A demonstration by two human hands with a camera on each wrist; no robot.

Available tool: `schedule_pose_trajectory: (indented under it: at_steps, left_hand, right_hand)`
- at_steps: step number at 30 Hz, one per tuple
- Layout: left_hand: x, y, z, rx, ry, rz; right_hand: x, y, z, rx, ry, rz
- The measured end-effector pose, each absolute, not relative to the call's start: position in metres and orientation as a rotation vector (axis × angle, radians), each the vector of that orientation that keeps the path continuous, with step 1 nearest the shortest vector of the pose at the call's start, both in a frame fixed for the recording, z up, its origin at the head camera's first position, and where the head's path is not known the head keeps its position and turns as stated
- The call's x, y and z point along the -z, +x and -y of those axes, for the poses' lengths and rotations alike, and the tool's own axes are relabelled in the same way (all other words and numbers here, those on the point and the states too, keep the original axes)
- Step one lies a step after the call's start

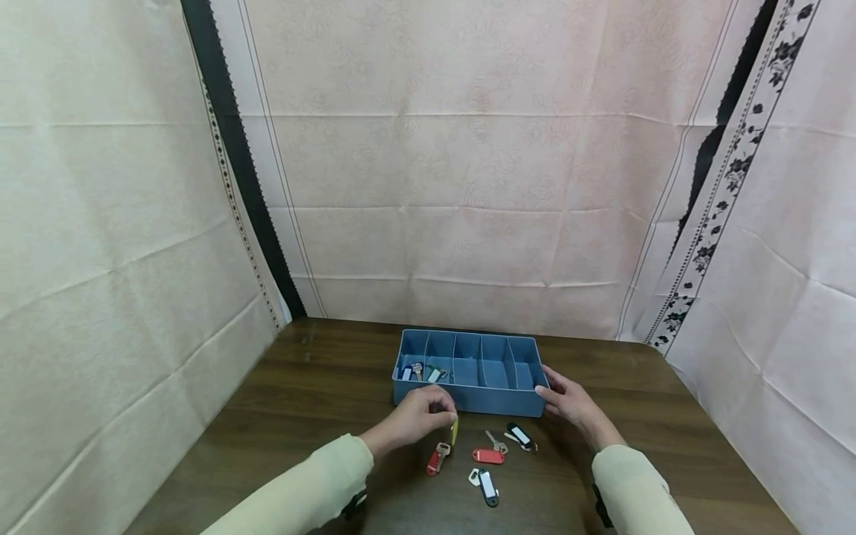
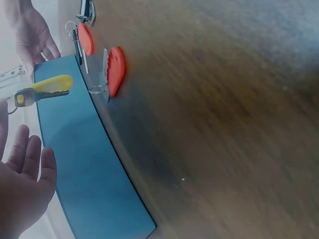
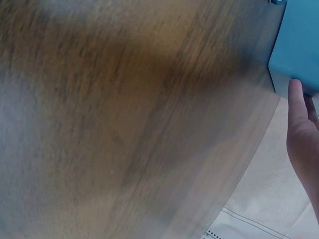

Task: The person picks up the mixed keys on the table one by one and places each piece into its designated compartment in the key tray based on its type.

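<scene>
My left hand point(image 1: 417, 416) pinches a key with a yellow tag point(image 2: 52, 84) by its ring end, just in front of a blue divided box point(image 1: 495, 401). The left wrist view shows the tag and key in the air before the box's front wall, the other fingers loosely bent. My right hand point(image 1: 571, 401) rests against the box's right end, thumb near the front corner and fingers along the side. Two tagged keys, one with a blue tag point(image 1: 406, 373) and one with a green tag point(image 1: 435, 375), lie in the left compartments.
On the brown table point(image 1: 321, 371) before the box lie a red-tagged key point(image 1: 436, 459), another red tag point(image 1: 488, 456) with a key, a black-tagged key point(image 1: 520, 436) and a second black tag point(image 1: 489, 488). Light cloth point(image 1: 468, 186) hangs behind the table and on both sides.
</scene>
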State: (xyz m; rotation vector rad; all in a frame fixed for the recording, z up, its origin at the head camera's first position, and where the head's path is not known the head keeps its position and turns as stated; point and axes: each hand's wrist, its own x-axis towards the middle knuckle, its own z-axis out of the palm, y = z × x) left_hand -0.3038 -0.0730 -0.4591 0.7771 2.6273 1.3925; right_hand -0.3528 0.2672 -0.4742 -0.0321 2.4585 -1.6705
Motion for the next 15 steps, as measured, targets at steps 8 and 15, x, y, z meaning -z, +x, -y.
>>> schedule_pose_trajectory:
  at_steps: [8, 15]
  left_hand:
    - [0.451, -0.305, 0.072, -1.435, 0.786, -2.604]
    - [0.446, -0.308, 0.069, -1.461, 0.768, -2.622]
  right_hand:
    - [0.475, -0.353, -0.268, 1.679, -0.036, -2.447]
    - [0.475, -0.354, -0.268, 1.681, -0.032, -2.451]
